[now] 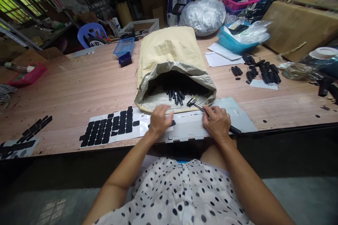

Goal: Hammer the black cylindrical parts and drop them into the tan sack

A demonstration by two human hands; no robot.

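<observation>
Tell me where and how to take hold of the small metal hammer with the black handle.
Probably best by the black handle of the small metal hammer, from the near right, wrapping around it: it is slim, and its end sticks out past the right hand, while the head points away, towards the cream silver-lined bag.

Head cam, fwd/down over tbl
</observation>
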